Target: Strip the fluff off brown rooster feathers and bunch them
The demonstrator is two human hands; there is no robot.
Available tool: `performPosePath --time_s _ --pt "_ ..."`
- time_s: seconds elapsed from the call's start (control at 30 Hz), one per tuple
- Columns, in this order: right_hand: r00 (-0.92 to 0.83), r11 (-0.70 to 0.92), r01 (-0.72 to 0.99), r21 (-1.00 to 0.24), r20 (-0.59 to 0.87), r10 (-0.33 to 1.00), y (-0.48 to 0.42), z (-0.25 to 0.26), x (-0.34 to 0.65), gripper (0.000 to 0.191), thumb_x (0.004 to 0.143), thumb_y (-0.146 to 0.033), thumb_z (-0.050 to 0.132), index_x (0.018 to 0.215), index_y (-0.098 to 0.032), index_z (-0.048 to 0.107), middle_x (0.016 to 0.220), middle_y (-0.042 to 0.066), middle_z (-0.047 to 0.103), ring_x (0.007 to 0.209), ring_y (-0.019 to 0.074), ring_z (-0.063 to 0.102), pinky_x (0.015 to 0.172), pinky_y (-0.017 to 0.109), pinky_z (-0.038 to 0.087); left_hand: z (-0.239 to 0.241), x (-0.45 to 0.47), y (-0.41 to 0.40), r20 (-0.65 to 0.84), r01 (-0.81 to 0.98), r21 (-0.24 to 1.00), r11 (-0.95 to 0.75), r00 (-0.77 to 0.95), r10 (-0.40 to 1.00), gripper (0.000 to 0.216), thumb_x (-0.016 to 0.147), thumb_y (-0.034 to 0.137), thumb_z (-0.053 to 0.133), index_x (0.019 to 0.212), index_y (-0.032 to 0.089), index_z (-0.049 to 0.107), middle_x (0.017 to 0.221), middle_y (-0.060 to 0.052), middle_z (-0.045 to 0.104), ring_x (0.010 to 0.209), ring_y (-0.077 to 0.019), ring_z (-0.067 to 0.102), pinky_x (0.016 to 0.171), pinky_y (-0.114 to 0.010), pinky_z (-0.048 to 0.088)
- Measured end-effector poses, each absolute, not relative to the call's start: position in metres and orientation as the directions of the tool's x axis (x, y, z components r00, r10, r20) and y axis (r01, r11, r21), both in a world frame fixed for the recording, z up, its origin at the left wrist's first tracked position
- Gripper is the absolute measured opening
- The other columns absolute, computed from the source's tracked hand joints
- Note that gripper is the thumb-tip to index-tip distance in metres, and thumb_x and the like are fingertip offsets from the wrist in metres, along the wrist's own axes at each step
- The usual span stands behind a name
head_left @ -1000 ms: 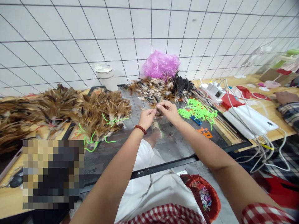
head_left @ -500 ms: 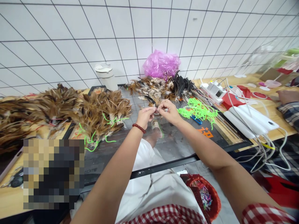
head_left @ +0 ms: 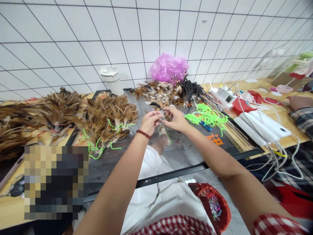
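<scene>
My left hand [head_left: 151,122], with a dark red bead bracelet on the wrist, is closed in a pinch over the dark tabletop. Between its fingertips are the pale quill ends of a small bunch of feathers [head_left: 156,105], whose dark tips point away from me. My right hand [head_left: 176,119] is beside it, thumb and forefinger parted and curved round the quill ends. Just right of that hand is a heap of bright green cord [head_left: 206,115], with a blue tool [head_left: 205,126] at its edge. Loose brown feathers [head_left: 161,91] and black feathers [head_left: 191,91] lie beyond the hands.
Tied brown feather bunches [head_left: 107,114] spread over the left side. A white lidded cup [head_left: 111,80] and a pink plastic bag [head_left: 169,67] stand by the tiled wall. White power strips [head_left: 265,125] with cables lie right, near another person's sleeve [head_left: 303,119]. A red basket [head_left: 226,209] is below.
My right thumb and forefinger have parted from their pinch against the left fingertips. The left hand has shifted slightly left and the quill ends now show.
</scene>
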State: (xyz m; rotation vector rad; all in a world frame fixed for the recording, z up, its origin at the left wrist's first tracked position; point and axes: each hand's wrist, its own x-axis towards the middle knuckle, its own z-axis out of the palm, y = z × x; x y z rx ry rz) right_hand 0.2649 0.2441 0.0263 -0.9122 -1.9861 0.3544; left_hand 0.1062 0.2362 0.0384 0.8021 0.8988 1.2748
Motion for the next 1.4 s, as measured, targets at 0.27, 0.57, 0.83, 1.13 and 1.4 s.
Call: performPosePath --time_s 0.27,0.57,0.83,1.13,1.4 --pt "-0.42 0.729 0.556 -0.399 0.622 0.661 0.244 0.025 0.265 0.021 0.081 -0.019 0.055 0.098 -0.019 0.067 0.078 0.005 0.066 0.07 0.0154 0.058 0.068 0.026 0.043 0.037 0.107 0.235 -0.06 -0.396 0.913 0.097 0.106 0.993 0.025 0.049 0.015 0.077 0.068 0.012 0.063 0.062 -0.001 0.062 0.054 -0.0063 0.054 0.04 -0.015 0.03" --pt "-0.37 0.688 0.595 -0.415 0.619 0.693 0.242 0.02 0.26 0.015 0.079 -0.021 0.056 0.09 -0.021 0.068 0.073 0.001 0.068 0.064 0.0135 0.058 0.064 0.023 0.04 0.041 0.108 0.233 -0.083 -0.386 0.914 0.123 0.118 0.99 0.027 0.05 0.015 0.077 0.072 0.012 0.061 0.062 0.0 0.059 0.053 -0.0048 0.05 0.04 -0.015 0.027" --pt "-0.303 0.65 0.653 -0.389 0.652 0.695 0.241 0.02 0.258 0.015 0.081 -0.02 0.053 0.082 -0.019 0.069 0.073 0.004 0.069 0.066 0.0152 0.061 0.062 0.024 0.039 0.037 0.114 0.234 0.01 -0.348 0.938 -0.006 0.011 1.0 0.029 0.052 0.017 0.078 0.076 0.013 0.061 0.065 0.001 0.061 0.054 -0.0058 0.052 0.048 -0.017 0.036" --pt "-0.269 0.663 0.608 -0.437 0.672 0.69 0.238 0.018 0.253 0.018 0.084 -0.025 0.053 0.079 -0.021 0.07 0.071 0.003 0.07 0.064 0.0141 0.061 0.062 0.024 0.041 0.033 0.123 0.234 0.333 -0.008 0.938 -0.347 -0.262 0.906 0.016 0.062 0.01 0.066 0.077 0.017 0.066 0.072 0.0 0.062 0.064 -0.0079 0.056 0.061 -0.018 0.046" --pt "-0.202 0.661 0.52 -0.541 0.674 0.71 0.24 0.017 0.253 0.021 0.086 -0.029 0.055 0.098 -0.025 0.071 0.088 0.004 0.073 0.076 0.017 0.066 0.072 0.029 0.05 0.028 0.122 0.24 0.121 -0.24 0.956 -0.169 -0.202 0.972 0.013 0.064 0.02 0.069 0.076 0.014 0.067 0.062 0.001 0.063 0.051 -0.0075 0.055 0.052 -0.02 0.048"
